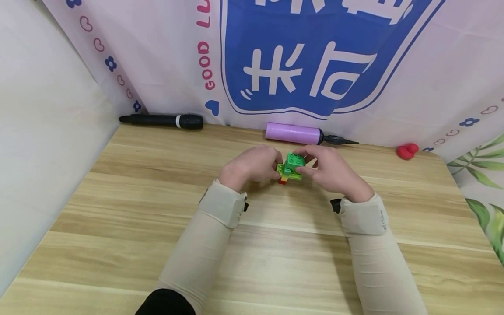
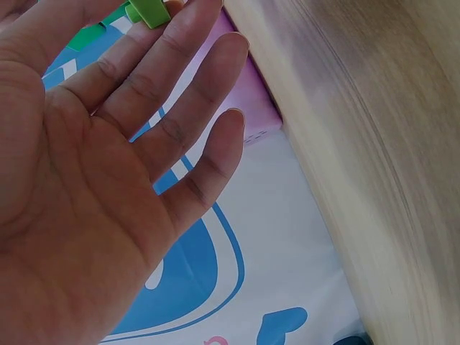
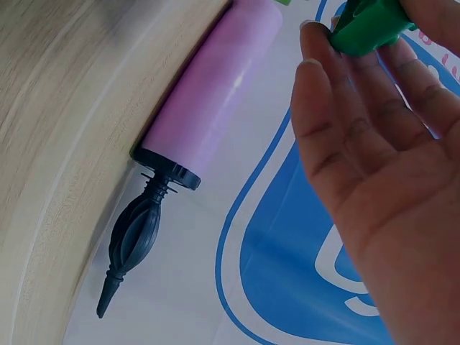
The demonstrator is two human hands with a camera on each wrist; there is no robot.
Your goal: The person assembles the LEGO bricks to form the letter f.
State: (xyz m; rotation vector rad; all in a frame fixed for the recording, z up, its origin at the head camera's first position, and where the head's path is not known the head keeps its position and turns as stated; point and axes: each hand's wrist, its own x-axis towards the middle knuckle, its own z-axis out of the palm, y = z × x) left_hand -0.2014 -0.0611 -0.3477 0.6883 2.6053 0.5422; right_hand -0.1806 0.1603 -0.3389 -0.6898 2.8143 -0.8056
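A small toy brick build is held just over the table in the head view. On top sits a green brick (image 1: 295, 160), above a lime green plate (image 1: 296, 176), with yellow and a red brick (image 1: 282, 181) underneath. My left hand (image 1: 252, 164) grips the build's left side; in the left wrist view a lime green piece (image 2: 149, 11) lies at its fingertips. My right hand (image 1: 328, 170) pinches the green brick from the right, and the right wrist view shows this brick (image 3: 370, 27) by thumb and fingers. Whether the brick is pressed onto the plate I cannot tell.
Behind the hands, a purple hand pump (image 1: 293, 133) with a black nozzle lies along the table's back edge. A black, marker-like stick (image 1: 161, 121) lies back left, and a red rounded object (image 1: 407, 151) back right. A printed cloth (image 1: 169, 57) hangs behind the wooden table (image 1: 157, 227).
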